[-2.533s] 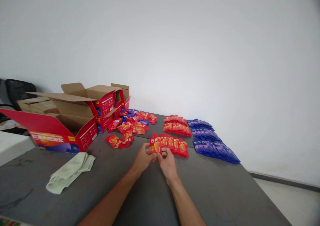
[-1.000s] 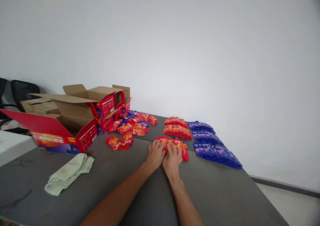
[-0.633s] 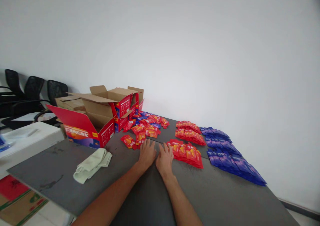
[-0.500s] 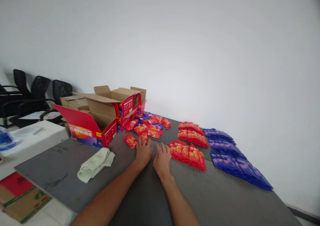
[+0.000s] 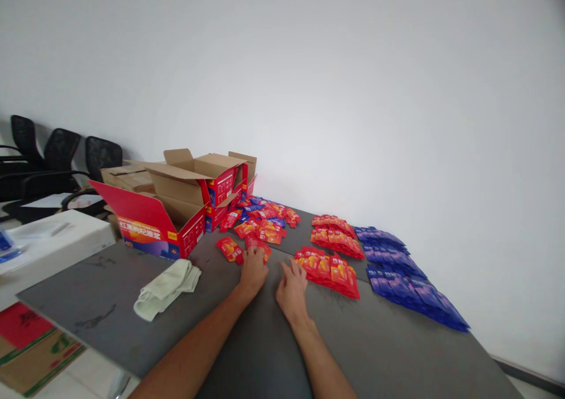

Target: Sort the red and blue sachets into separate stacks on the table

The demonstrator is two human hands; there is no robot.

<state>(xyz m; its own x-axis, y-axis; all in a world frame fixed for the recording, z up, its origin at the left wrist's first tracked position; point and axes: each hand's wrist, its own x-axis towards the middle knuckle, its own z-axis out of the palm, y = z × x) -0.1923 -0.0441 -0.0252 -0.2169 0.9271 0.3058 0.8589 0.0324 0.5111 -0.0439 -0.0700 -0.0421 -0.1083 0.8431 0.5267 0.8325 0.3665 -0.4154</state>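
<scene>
My left hand [image 5: 253, 273] is on the grey table, its bent fingers closed on the near edge of a red pouch [image 5: 259, 246]. The fingertips are partly hidden. Just left of it lies another loose red pouch [image 5: 229, 248]. My right hand [image 5: 292, 287] rests beside the left end of an overlapping row of red pouches [image 5: 331, 269]. Its fingers are loosely bent and slightly apart, and I see nothing held in them. Behind the left hand is a loose heap of red and blue pouches [image 5: 267, 229].
Two more rows of red pouches [image 5: 338, 241] lie farther back, with rows of blue pouches [image 5: 412, 290] at the right. Open red cartons [image 5: 192, 234] stand at the left. A folded pale cloth [image 5: 168, 288] and a white box [image 5: 83, 234] are nearer that side.
My left fingers have curled in at the red pouch, which now shows more of its surface. The right hand has shifted slightly nearer me, its fingers more bent. The view has turned slightly.
</scene>
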